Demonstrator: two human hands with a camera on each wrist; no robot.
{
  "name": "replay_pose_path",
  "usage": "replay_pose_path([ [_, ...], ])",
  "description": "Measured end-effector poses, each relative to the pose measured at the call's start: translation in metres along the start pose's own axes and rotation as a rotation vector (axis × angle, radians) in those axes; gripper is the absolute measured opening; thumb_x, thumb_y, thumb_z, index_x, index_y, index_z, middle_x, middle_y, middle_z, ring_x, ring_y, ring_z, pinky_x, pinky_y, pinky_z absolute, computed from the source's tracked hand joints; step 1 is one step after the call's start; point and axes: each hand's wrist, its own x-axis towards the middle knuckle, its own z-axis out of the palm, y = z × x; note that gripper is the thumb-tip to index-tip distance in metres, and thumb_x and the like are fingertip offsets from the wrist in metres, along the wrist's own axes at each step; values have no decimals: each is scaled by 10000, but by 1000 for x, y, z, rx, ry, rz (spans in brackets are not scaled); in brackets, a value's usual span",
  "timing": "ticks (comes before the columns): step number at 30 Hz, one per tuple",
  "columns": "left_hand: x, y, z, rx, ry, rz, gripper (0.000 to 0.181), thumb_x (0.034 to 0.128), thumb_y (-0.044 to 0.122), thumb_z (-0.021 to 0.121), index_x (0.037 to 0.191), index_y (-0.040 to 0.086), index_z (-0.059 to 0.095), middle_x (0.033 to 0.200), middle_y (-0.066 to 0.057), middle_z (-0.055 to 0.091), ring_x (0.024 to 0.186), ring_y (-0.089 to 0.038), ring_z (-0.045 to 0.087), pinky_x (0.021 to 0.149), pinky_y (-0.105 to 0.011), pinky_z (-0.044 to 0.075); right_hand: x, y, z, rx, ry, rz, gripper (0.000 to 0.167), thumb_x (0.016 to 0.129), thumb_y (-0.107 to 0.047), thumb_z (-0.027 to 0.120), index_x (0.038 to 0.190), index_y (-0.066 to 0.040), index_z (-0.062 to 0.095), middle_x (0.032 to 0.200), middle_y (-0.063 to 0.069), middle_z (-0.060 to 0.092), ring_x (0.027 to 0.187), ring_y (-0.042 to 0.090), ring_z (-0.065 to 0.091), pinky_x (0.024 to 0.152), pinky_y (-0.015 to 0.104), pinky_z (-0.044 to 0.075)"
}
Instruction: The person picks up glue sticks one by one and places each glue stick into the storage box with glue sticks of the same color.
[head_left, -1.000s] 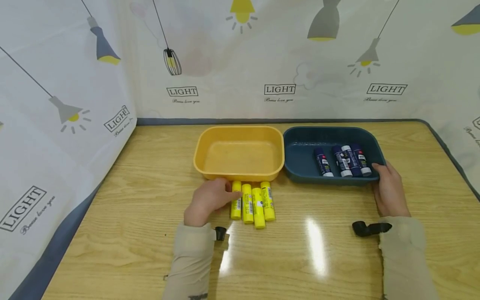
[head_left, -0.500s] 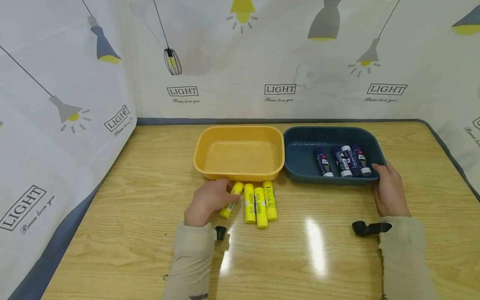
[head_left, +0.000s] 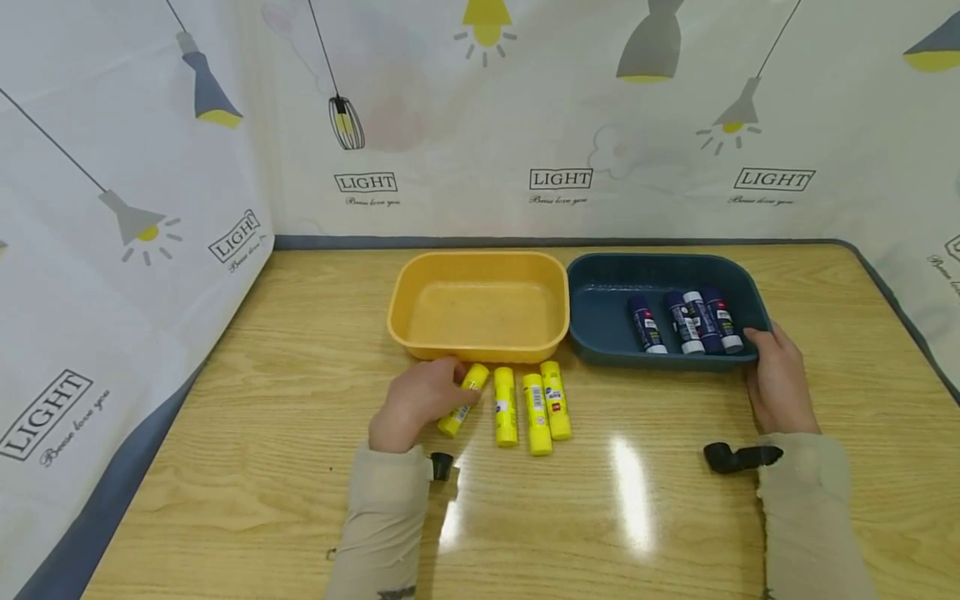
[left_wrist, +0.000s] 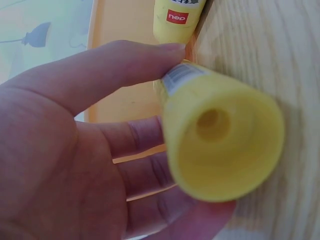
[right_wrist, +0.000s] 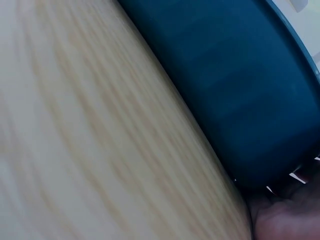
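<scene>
My left hand (head_left: 418, 402) holds a yellow glue stick (head_left: 463, 400) that lies slanted on the table just in front of the yellow bin (head_left: 480, 353). In the left wrist view the thumb lies along the top of this stick (left_wrist: 225, 135) and the fingers curve beneath it; its hollow end faces the camera. Three more yellow glue sticks (head_left: 536, 412) lie to its right, the right two touching or nearly so. At the near right corner of the dark blue bin (head_left: 622, 360), my right hand (head_left: 780, 379) grips the rim, thumb on top. Its fingers are mostly hidden.
Several navy glue sticks (head_left: 701, 321) with white ends lie in the blue bin, towards its right side. The two bins stand side by side near the back of the wooden table (head_left: 570, 525). Behind it hangs a lamp-print cloth (head_left: 480, 125).
The left hand's glue stick has turned from upright to slanted, its near end swinging left. The other three yellow sticks have rolled to the right. The right hand and both bins look unmoved.
</scene>
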Motion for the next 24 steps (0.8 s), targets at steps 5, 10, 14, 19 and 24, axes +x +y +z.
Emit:
replay_pose_path([
  [5, 1, -1, 1, -4, -3, 6, 290, 767, 417, 629, 894, 161, 580, 756, 27, 548, 606, -136, 490, 512, -253, 385, 0, 0, 1, -10, 14, -2, 500, 959, -255, 383, 1425, -192, 214, 1457, -66, 172, 1298, 61, 174, 1069, 247, 151],
  [10, 2, -2, 1, -11, -8, 8, 291, 768, 416, 628, 907, 164, 586, 760, 33, 552, 609, -131, 494, 520, -251, 392, 0, 0, 3, -55, 51, 5, 482, 951, -168, 321, 1422, -198, 225, 1448, -78, 189, 1292, 54, 173, 1075, 250, 139],
  [14, 2, -2, 0, -18, -14, 7, 297, 771, 409, 630, 928, 159, 592, 772, 33, 556, 620, -131, 499, 529, -251, 397, -1, -1, 6, -93, 87, 17, 500, 932, -129, 291, 1422, -197, 224, 1444, -81, 196, 1287, 54, 178, 1078, 255, 129],
  [19, 2, -3, 0, -26, -17, 11, 309, 774, 404, 632, 945, 149, 597, 781, 31, 560, 629, -131, 502, 538, -250, 403, -2, -2, 8, -120, 96, 32, 518, 921, -118, 274, 1428, -193, 201, 1450, -79, 185, 1292, 62, 174, 1083, 268, 115],
  [24, 2, -6, -1, -43, -30, 60, 304, 784, 376, 627, 967, 137, 588, 803, 32, 559, 641, -130, 500, 553, -255, 407, -2, -3, 9, -153, 109, 52, 523, 922, -128, 277, 1432, -188, 182, 1458, -77, 167, 1297, 65, 167, 1084, 286, 113],
])
